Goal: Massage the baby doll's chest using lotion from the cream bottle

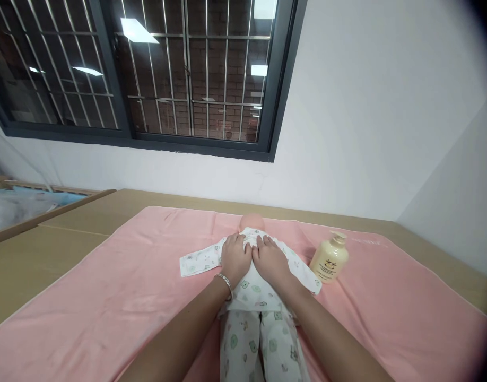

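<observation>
A baby doll (pixel 258 297) in white long-sleeved clothes with a green print lies stretched out on a pink sheet (pixel 148 286). Its bare round head (pixel 252 222) points away from me, and its sleeves spread to both sides. My left hand (pixel 236 258), with a silver bangle at the wrist, rests flat on the left of the doll's upper body. Beside it, my right hand (pixel 270 260) lies flat on the right part. Fingers of both hands are stretched out, the thumbs close together. Which side of the doll faces up I cannot tell.
A pale yellow pump bottle (pixel 330 260) stands on the sheet close to the doll's right-hand sleeve. Under the sheet is a tan table surface (pixel 72 244). At the left, a wooden-edged bin (pixel 68 212) holds plastic-wrapped things. A barred window (pixel 196 79) and white wall rise behind.
</observation>
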Available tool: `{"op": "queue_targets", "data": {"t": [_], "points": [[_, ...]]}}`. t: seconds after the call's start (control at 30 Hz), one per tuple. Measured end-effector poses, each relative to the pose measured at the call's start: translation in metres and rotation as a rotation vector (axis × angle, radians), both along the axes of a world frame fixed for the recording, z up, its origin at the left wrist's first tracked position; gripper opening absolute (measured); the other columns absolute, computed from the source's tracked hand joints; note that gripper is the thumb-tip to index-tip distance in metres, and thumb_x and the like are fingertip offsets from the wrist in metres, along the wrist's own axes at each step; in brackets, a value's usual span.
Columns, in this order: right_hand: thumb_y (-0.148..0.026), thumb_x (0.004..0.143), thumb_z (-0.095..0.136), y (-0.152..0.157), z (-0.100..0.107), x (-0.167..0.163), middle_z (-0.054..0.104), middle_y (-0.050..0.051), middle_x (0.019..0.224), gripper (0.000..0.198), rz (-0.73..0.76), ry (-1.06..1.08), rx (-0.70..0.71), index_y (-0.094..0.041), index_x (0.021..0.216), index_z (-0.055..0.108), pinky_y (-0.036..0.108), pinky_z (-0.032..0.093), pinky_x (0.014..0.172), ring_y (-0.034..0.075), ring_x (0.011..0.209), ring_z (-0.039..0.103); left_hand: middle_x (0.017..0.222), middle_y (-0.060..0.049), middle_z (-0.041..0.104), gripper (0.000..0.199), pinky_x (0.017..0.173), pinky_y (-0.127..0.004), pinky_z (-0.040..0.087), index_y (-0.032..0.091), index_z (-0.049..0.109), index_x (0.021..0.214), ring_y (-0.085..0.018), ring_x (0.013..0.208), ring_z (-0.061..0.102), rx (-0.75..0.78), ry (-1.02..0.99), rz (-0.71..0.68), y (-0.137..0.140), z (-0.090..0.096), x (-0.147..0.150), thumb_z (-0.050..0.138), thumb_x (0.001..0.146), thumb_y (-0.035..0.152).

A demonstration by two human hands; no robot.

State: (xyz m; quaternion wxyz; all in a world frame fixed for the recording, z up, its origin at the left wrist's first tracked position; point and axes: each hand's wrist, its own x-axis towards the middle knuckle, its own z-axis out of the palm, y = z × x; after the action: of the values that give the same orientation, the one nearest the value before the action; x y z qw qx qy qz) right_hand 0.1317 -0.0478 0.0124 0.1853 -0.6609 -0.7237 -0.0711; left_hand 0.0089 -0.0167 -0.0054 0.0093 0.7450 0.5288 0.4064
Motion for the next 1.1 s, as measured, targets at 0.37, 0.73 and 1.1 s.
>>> {"op": "queue_targets", "data": {"t": [0.37,0.73,1.1], "points": [[-0.028,0.098,0.028,0.011,-0.007,0.013,0.039,0.017,0.147,0.05,0.161,0.024,-0.001,-0.011,0.144,0.036,0.041,0.021,0.113,0.025,0.138,0.032,0.123,-0.009,0.063,0.036,0.105,-0.042,0.037,0.016,0.057,0.12,-0.023,0.115,0.053,0.022,0.015,-0.173,0.005,-0.001,-0.004,0.038,0.089,0.016],[-0.028,0.097,0.034,-0.003,-0.004,-0.006,0.055,0.022,0.13,0.047,-0.038,-0.095,0.068,-0.005,0.136,0.046,0.038,0.036,0.101,0.028,0.122,0.05,0.1,-0.007,0.067,0.024,0.091,-0.04,0.045,0.018,0.064,0.097,-0.024,0.099,0.057,0.07,-0.017,-0.076,-0.001,0.002,-0.002,0.045,0.083,0.013],[-0.032,0.1,0.025,0.005,-0.004,0.005,0.044,0.016,0.144,0.049,0.076,0.081,0.005,-0.014,0.141,0.043,0.04,0.025,0.111,0.026,0.135,0.036,0.121,-0.012,0.063,0.036,0.104,-0.044,0.039,0.013,0.059,0.117,-0.026,0.116,0.053,-0.016,-0.035,-0.082,0.007,-0.004,-0.002,0.041,0.086,0.018]]}}
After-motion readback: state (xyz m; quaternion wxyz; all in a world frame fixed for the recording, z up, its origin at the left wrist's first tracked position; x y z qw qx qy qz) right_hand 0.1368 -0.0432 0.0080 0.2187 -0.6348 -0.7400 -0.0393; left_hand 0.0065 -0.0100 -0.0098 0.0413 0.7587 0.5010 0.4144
